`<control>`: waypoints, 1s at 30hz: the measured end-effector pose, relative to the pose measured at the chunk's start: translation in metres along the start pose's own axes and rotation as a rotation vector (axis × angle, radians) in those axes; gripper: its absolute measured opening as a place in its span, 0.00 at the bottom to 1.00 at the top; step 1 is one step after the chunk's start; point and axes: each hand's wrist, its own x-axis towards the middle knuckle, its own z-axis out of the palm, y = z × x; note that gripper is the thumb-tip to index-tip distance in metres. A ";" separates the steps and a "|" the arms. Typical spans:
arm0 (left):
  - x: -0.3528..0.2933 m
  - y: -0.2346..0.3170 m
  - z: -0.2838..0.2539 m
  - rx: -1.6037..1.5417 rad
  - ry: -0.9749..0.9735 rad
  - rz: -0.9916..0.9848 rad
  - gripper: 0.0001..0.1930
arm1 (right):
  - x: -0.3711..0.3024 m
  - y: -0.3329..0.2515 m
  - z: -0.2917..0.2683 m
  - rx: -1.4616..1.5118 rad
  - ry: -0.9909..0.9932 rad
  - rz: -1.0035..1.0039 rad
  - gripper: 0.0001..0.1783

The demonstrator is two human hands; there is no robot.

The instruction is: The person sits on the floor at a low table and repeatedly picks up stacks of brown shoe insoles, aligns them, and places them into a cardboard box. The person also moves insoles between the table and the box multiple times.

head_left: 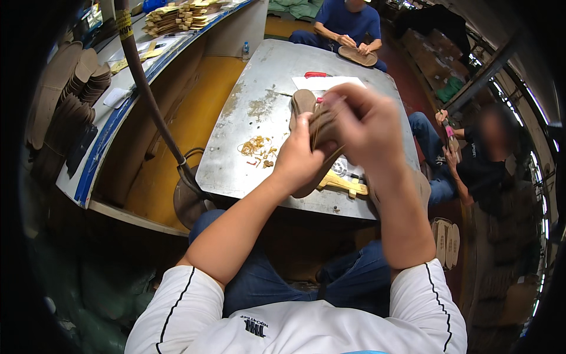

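My left hand [299,154] is wrapped round a brown shoe sole [313,184], held tilted above the metal table [230,171]. Close against it, my right hand [365,121] is curled as in a pinch and blurred by motion; what its fingers hold cannot be made out. Thin yellowish edges show between the two hands. Another brown rounded sole end [303,100] shows just beyond my left fingers. Yellow strap-like pieces [345,184] lie below my hands, and curly yellow-brown scraps [254,148] lie left of them.
White paper [330,84] and a red-handled tool [316,75] lie farther back. Across the table a person [351,26] handles a sole [358,56]; another person [483,159] sits at right. A brown pole [144,88] and a bench [100,147] with stacked soles [79,76] stand left.
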 end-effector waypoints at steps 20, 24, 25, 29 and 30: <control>0.001 0.024 0.017 -0.796 0.125 -0.124 0.45 | -0.122 0.215 -0.032 1.874 -0.166 1.171 0.13; 0.017 -0.002 -0.008 -1.151 0.152 -0.638 0.31 | -0.120 0.163 -0.053 1.697 0.000 1.207 0.15; 0.020 -0.004 -0.012 -1.268 0.150 -0.667 0.27 | -0.117 0.148 -0.062 1.599 0.039 1.184 0.16; 0.020 0.000 -0.006 -1.238 0.091 -0.650 0.24 | -0.132 0.146 -0.080 1.422 0.054 1.103 0.16; 0.022 0.004 -0.001 -1.228 0.047 -0.639 0.23 | -0.149 0.165 -0.087 1.458 0.083 1.045 0.15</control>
